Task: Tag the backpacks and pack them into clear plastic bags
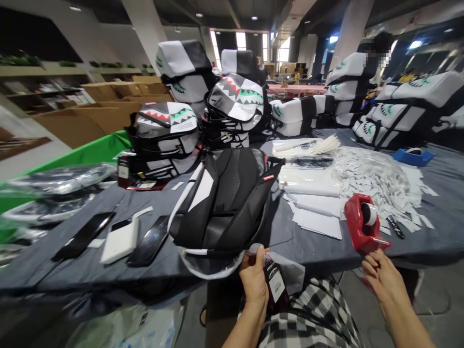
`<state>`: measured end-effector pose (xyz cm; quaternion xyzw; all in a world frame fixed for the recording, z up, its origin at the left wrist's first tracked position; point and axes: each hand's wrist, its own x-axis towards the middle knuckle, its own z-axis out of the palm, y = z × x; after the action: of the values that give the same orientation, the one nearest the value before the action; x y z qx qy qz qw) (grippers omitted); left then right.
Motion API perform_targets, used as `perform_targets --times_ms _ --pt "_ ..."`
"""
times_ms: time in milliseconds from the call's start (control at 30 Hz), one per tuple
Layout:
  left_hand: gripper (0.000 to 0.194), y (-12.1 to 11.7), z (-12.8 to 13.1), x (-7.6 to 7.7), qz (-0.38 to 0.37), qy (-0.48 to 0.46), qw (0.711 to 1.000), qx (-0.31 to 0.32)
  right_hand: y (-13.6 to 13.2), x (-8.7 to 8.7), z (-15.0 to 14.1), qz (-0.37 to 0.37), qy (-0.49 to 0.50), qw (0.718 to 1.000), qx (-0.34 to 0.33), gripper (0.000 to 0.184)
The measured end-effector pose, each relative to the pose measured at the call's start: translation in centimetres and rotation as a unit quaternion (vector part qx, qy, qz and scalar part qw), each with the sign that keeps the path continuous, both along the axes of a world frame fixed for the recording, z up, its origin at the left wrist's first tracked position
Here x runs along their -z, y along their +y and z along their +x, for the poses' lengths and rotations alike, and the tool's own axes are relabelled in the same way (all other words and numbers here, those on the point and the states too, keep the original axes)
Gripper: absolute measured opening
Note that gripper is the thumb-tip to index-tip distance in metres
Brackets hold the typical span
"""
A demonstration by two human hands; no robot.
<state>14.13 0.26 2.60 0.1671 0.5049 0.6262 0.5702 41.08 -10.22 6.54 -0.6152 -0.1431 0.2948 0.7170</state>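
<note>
A black and white backpack lies back side up on the grey table, right in front of me. My left hand is closed on a dark hang tag with a white label, just below the table's front edge. My right hand is pinched at the front of a red tape dispenser standing at the table edge; what its fingertips hold is too small to make out. A checked garment covers my lap.
Finished backpacks with shark-mouth prints are stacked behind. Two phones and a white power bank lie at the left. White sheets and paper scraps are at the right, with a blue dispenser. A person stands far right.
</note>
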Motion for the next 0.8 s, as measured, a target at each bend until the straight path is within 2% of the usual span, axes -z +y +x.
perform_targets --times_ms 67,133,167,233,300,333,400,500,633,800 --pt "0.060 -0.3 0.1 -0.3 0.002 0.001 1.000 -0.005 1.7 0.1 -3.7 -0.009 0.039 0.993 -0.112 0.059" --pt "0.058 -0.5 0.3 -0.7 0.010 0.002 1.000 -0.001 3.5 -0.9 -7.8 -0.031 0.035 0.961 -0.274 0.054" --pt "0.055 -0.6 0.3 -0.8 0.015 0.001 1.000 0.004 4.4 -1.7 -9.7 -0.037 -0.010 0.932 -0.360 0.051" --pt "0.050 -0.4 0.4 -1.0 0.031 -0.003 0.999 0.006 6.5 -3.4 -12.5 -0.023 -0.180 0.849 -0.496 0.046" --pt "0.048 -0.2 0.3 -1.2 0.051 -0.007 0.999 -0.009 9.2 -4.7 -14.2 0.017 -0.361 0.752 -0.552 0.044" --pt "0.049 -0.1 0.3 -1.3 0.058 -0.007 0.998 -0.021 10.6 -5.0 -14.7 0.034 -0.426 0.707 -0.563 0.042" --pt "0.051 0.0 0.2 -1.3 0.068 -0.003 0.997 -0.041 13.2 -4.9 -15.2 0.054 -0.512 0.638 -0.572 0.039" --pt "0.052 0.2 0.3 -1.2 0.060 0.001 0.997 -0.050 15.6 -4.0 -15.2 0.057 -0.600 0.574 -0.555 0.030" --pt "0.047 0.1 0.1 -1.1 0.070 -0.008 0.997 -0.035 16.1 -2.6 -15.2 0.071 -0.683 0.538 -0.489 0.026" --pt "0.045 -0.5 -0.5 -1.2 0.126 -0.034 0.991 0.023 15.7 -2.3 -15.1 0.060 -0.714 0.532 -0.451 0.022"
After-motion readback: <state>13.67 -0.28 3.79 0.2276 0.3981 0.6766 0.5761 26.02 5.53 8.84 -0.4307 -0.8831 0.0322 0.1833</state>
